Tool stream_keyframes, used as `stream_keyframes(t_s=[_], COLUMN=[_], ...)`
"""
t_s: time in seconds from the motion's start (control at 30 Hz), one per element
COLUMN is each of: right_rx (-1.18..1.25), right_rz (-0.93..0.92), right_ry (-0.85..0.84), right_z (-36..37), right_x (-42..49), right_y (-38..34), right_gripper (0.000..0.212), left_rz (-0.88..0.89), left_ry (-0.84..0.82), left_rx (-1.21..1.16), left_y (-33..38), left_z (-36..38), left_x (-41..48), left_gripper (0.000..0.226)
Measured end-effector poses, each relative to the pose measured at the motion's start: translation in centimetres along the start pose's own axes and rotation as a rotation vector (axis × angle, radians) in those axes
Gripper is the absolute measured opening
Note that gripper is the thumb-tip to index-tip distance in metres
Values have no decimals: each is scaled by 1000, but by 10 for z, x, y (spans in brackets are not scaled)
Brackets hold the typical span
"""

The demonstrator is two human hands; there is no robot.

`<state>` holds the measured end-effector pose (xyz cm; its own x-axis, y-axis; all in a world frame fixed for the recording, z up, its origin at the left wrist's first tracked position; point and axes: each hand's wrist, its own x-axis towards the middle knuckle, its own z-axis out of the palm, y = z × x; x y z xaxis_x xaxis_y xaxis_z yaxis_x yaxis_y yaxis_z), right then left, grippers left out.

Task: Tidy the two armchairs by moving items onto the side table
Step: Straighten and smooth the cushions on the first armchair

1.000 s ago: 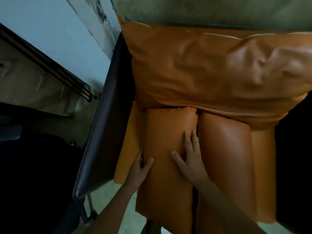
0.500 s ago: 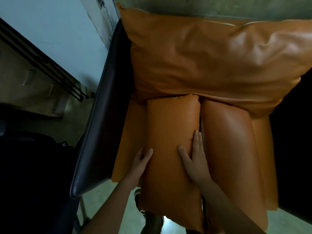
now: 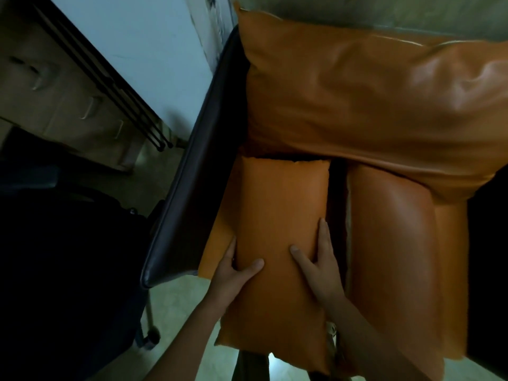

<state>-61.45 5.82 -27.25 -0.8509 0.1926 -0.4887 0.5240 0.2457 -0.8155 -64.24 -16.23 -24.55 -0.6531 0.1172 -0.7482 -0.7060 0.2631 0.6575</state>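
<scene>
An armchair with a dark leather armrest point(image 3: 189, 171) fills the view, seen from above. A big orange back cushion point(image 3: 371, 92) leans at the rear. Two long orange cushions lie on the seat side by side. My left hand point(image 3: 233, 270) grips the left edge of the left long cushion point(image 3: 277, 215), thumb on top. On that cushion's right edge sits my right hand point(image 3: 319, 265), its fingers reaching into the gap beside the right long cushion point(image 3: 390, 243). The left cushion is lifted off the seat and pulled away from the back cushion.
A flat orange seat pad point(image 3: 217, 243) shows under the left cushion. A pale wall and dark rails point(image 3: 110, 86) stand at the left. Below them is a dark chair point(image 3: 68, 257) on a pale floor point(image 3: 176, 306). The far right is dark.
Both hands have closed on the sides of the left long cushion and drawn it toward me, opening a dark gap between it and the back cushion and the right cushion.
</scene>
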Motion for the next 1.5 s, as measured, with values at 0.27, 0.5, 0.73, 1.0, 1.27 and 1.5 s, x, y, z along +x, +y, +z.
stream_keyframes(t_s=[0.27, 0.5, 0.73, 1.0, 1.27, 1.5], right_rx=[256, 131, 113, 337, 453, 414], right_rz=[-5, 97, 39, 122, 83, 74], right_ry=[-47, -286, -271, -291, -217, -260], right_z=[42, 67, 70, 81, 87, 79], right_x=[15, 50, 40, 50, 106, 99], right_y=[-30, -29, -29, -20, -27, -33], right_gripper=[87, 86, 89, 106, 103, 100], left_rz=[91, 193, 203, 105, 301, 306], left_ry=[156, 154, 176, 224, 349, 284], left_rx=[231, 562, 622, 439, 582, 673], left_y=[45, 37, 12, 10, 39, 41], left_z=[-47, -72, -87, -76, -54, -60], left_x=[-23, -12, -8, 3, 38, 38], left_gripper=[111, 109, 103, 112, 103, 105])
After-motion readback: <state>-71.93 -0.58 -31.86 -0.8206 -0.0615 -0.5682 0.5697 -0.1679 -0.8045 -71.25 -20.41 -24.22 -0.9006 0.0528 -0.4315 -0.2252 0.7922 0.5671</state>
